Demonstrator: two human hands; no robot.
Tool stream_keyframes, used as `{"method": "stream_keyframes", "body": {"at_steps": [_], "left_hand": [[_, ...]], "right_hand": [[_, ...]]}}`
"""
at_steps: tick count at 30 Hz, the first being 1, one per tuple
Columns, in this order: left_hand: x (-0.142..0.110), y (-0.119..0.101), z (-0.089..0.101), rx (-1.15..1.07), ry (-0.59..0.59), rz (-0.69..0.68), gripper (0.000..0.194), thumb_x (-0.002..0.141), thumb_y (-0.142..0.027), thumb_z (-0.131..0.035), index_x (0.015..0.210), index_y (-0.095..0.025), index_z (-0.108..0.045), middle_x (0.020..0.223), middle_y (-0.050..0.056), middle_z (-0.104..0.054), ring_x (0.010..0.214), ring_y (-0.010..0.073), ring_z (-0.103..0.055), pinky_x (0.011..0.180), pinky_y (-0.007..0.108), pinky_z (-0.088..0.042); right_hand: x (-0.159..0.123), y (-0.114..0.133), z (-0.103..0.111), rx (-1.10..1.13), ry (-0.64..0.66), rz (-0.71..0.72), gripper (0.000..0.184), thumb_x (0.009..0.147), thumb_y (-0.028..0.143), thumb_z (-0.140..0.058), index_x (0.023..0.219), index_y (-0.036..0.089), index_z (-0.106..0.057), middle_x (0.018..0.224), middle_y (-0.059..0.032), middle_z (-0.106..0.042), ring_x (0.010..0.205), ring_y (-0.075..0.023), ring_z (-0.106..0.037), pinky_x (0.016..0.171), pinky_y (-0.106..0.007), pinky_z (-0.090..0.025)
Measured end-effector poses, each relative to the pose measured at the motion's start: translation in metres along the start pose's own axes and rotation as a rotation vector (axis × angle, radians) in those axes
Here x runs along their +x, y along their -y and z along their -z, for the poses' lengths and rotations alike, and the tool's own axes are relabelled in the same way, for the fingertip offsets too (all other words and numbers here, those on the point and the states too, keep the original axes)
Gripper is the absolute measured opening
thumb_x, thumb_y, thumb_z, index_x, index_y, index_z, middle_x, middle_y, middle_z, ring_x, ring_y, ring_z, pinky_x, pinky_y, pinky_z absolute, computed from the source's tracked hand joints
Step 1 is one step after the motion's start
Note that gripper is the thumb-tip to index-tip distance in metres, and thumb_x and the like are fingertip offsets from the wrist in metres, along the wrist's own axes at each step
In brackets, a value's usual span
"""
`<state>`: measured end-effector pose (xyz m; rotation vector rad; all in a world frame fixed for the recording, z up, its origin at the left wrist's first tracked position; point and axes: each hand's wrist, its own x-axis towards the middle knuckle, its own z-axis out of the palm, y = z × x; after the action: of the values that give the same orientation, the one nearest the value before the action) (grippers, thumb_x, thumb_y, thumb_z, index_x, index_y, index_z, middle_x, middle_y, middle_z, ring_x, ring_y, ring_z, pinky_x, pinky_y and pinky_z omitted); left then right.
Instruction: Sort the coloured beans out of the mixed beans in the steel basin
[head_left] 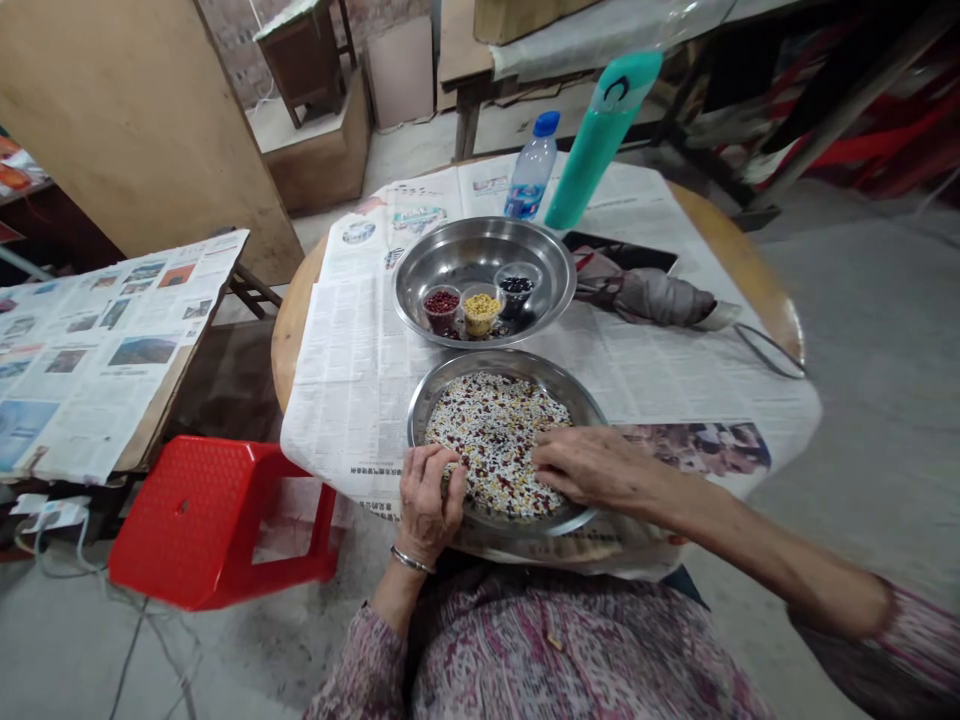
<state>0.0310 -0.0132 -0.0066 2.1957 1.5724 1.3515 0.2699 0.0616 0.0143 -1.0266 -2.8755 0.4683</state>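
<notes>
Red-and-white beans [495, 440], touching left hand [429, 500], right hand [592, 468] (fingers [551, 455] on top)

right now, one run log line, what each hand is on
left hand: on mixed beans, at rim of steel plate | right hand: on mixed beans

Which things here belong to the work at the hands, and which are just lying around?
In use:
left hand
right hand
steel plate of mixed beans
steel bowl
three small cups of grains

Lying about:
water bottle
teal flask
folded umbrella
red plastic stool
</notes>
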Motion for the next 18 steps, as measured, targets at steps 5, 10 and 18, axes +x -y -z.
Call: {"method": "stream_keyframes", "body": {"at_steps": [5, 10, 18], "left_hand": [[0.0, 0.0, 0.0, 0.013, 0.002, -0.006, 0.011, 0.095, -0.017, -0.05, 0.101, -0.017, -0.059, 0.094, 0.008, -0.063, 0.093, 0.0194, -0.06, 0.086, 0.037, -0.051], [0.0, 0.0, 0.0, 0.009, 0.002, 0.001, 0.011, 0.095, -0.018, -0.05, 0.101, -0.016, -0.059, 0.094, 0.008, -0.063, 0.094, 0.0196, -0.059, 0.086, 0.037, -0.051], [0.0, 0.0, 0.0, 0.0, 0.012, 0.008, 0.011, 0.095, -0.018, -0.05, 0.101, -0.016, -0.06, 0.094, 0.008, -0.063, 0.095, 0.02, -0.06, 0.087, 0.038, -0.051]], "right_hand": [[0.027, -0.006, 0.0, -0.039, -0.303, -0.071, 0.029, 0.092, 0.018, -0.045, 0.111, 0.023, -0.066, 0.113, -0.0094, -0.065, 0.104, -0.0237, -0.057, 0.084, -0.037, -0.05], [0.033, -0.009, -0.002, -0.108, -0.35, -0.252, 0.027, 0.091, 0.03, -0.05, 0.113, 0.021, -0.064, 0.108, -0.0109, -0.065, 0.102, -0.027, -0.056, 0.081, -0.039, -0.051], [0.05, 0.024, -0.016, 0.074, -0.232, -0.312, 0.022, 0.084, 0.019, -0.052, 0.101, 0.017, -0.065, 0.095, -0.0098, -0.067, 0.085, -0.0216, -0.061, 0.078, -0.032, -0.047]]}}
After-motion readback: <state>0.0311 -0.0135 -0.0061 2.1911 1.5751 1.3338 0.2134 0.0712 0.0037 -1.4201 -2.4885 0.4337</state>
